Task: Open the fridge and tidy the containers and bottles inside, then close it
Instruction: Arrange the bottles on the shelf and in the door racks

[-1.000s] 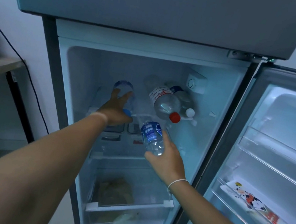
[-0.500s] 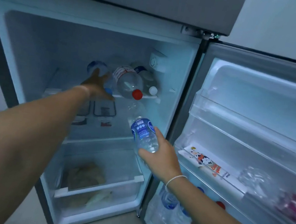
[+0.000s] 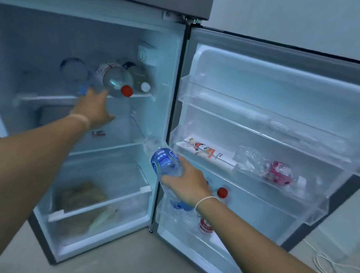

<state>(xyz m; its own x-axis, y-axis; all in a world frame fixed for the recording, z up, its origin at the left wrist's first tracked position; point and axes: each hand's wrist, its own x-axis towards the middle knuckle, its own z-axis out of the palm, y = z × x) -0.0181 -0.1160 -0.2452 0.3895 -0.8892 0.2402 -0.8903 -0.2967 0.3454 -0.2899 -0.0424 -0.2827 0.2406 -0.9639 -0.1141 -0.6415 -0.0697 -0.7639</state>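
The fridge (image 3: 164, 47) stands open with its door (image 3: 298, 88) swung to the right. My right hand (image 3: 187, 185) is shut on a clear water bottle with a blue label (image 3: 165, 162), held tilted in front of the door's inner edge. My left hand (image 3: 94, 109) reaches into the fridge with its fingertips at the neck of a blurred blue-capped bottle (image 3: 74, 71) lying on the upper shelf; the thumb is spread away from it. Beside that lie a red-capped bottle (image 3: 115, 78) and a white-capped bottle (image 3: 143, 85).
The middle door shelf holds a printed carton (image 3: 207, 152) and a crumpled pink-labelled bottle (image 3: 278, 172). Bottles with red and blue caps (image 3: 222, 192) stand in the lower door shelf. A crisper drawer (image 3: 103, 204) holds bagged food. White cable (image 3: 341, 272) lies on the floor at right.
My view has turned right, showing more of the door. My right hand carried the blue-labelled bottle out of the fridge toward the door. My left hand slid back toward the lying bottle's neck.
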